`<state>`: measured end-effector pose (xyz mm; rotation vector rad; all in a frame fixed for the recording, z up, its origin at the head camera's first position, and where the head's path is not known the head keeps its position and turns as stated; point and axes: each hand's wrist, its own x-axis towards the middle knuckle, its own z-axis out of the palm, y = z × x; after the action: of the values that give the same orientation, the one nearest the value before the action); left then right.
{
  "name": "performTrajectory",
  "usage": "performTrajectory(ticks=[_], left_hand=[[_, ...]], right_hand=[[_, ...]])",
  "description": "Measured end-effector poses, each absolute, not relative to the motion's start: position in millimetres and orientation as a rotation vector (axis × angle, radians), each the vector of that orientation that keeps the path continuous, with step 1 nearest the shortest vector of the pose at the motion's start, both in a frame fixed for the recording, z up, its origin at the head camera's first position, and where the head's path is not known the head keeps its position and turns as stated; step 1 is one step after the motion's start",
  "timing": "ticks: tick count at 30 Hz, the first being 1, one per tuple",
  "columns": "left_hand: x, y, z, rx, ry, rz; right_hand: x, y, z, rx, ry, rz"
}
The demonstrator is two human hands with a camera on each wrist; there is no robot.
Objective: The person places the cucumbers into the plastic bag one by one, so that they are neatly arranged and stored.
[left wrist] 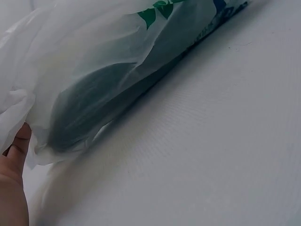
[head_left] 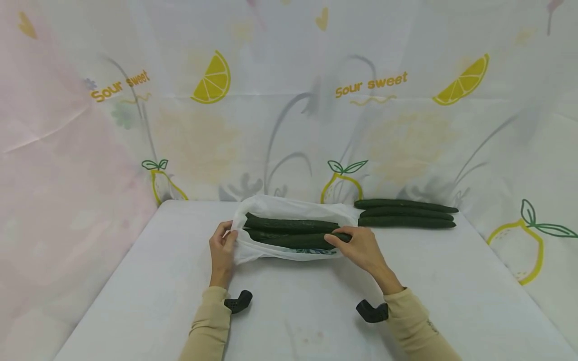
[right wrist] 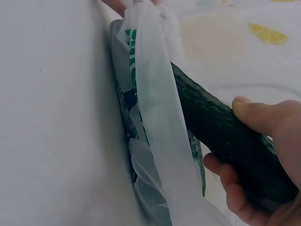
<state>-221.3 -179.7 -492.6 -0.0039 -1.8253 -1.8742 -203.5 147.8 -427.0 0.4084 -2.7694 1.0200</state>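
Observation:
A white plastic bag [head_left: 271, 204] with green and blue print lies on the table, its mouth spread upward. Inside it, a dark green cucumber [head_left: 293, 225] lies along the far side. My right hand [head_left: 361, 247] grips the right end of a second cucumber [right wrist: 211, 117], whose left part is within the bag, in front of the first. With thumb and fingers my left hand [head_left: 223, 248] pinches the bag's left edge; in the left wrist view a cucumber end [left wrist: 89, 103] shows through the thin plastic.
Several cucumbers [head_left: 406, 221] lie side by side at the table's back right, just past the bag. A printed curtain [head_left: 280, 125] hangs behind the white table [head_left: 149, 301]. Black wrist devices [head_left: 239, 302] sit on both sleeves.

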Motion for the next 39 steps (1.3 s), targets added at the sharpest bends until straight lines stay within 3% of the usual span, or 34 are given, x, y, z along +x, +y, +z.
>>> performTrajectory(ticks=[14, 24, 39], left_hand=[[-221, -179, -492, -0.001, -1.813, -1.907], [-205, -172, -470, -0.009, -1.866, -1.874], [-202, -170, -468, -0.034, -1.817, -1.878]], right_hand=[[-198, 169, -424, 0.863, -2.956, 1.125], [-200, 177, -432, 0.946, -2.821, 1.066], [-205, 171, -438, 0.938, -2.853, 1.11]])
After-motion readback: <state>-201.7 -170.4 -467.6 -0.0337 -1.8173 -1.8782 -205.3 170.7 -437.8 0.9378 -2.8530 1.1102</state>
